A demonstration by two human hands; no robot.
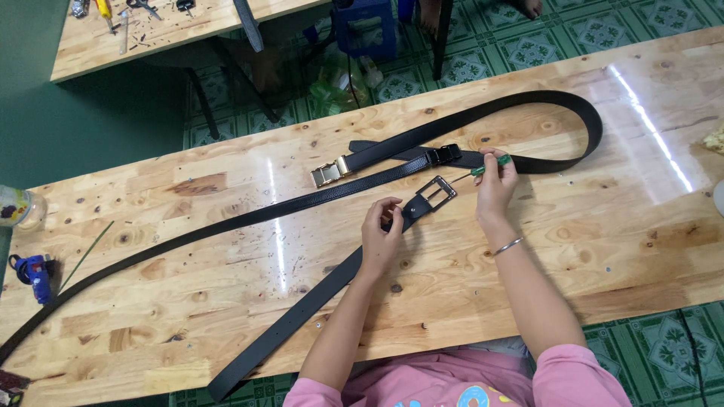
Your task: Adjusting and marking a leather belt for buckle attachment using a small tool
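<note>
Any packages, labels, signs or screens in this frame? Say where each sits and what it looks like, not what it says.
Jar: table's far left edge, clear, round, with a yellowish patterned label band.
Packet: bottom left corner, dark, mostly cut off, too small to describe.
No signs or screens visible.

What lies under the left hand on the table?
The left hand presses the black belt near its silver buckle. The strap emerges both sides; the part beneath the fingers is hidden.
</note>
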